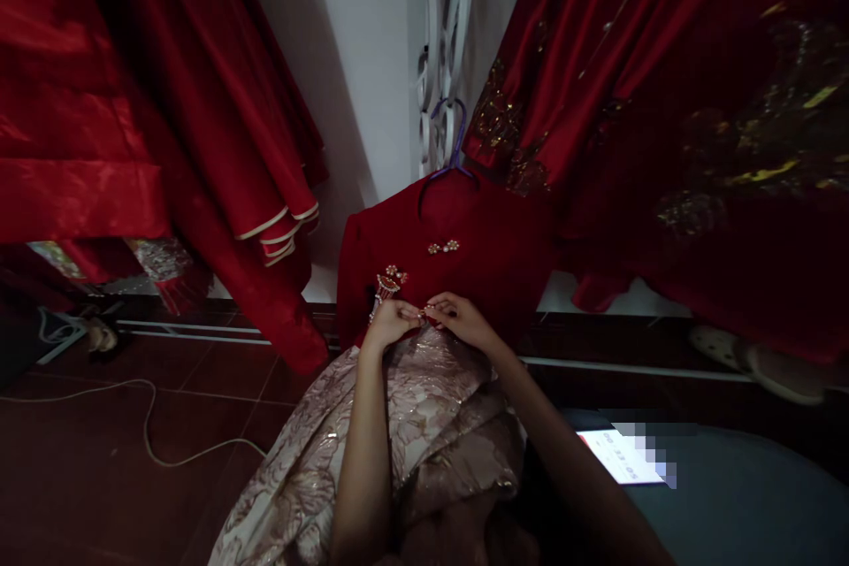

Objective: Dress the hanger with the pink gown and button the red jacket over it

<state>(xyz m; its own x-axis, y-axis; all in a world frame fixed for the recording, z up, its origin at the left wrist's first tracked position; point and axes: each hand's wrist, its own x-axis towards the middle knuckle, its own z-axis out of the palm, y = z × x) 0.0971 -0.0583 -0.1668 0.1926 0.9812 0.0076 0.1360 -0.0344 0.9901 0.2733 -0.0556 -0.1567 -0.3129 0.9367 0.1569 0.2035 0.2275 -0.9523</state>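
Note:
A red long-sleeved garment [491,265] hangs on a purple hanger [456,155] in front of me, with a beaded clasp [443,248] below its neckline. A fan-shaped beaded brooch [387,285] with hanging strands sits on its left side. Pale brocade cloth [431,398] with a metallic sheen spreads below it, under my forearms. Fingertips of my left hand [396,318] and my right hand [461,318] pinch closely together where red fabric meets brocade. Whatever small piece lies between them is too dim and covered to make out.
Red gowns [218,97] hang at the left, and more with gold embroidery [762,124] at the right. A lit phone [620,457] lies on a grey-blue surface [749,495]. A cable [149,433] crosses the tiled floor. Pale clogs [762,363] stand at the far right.

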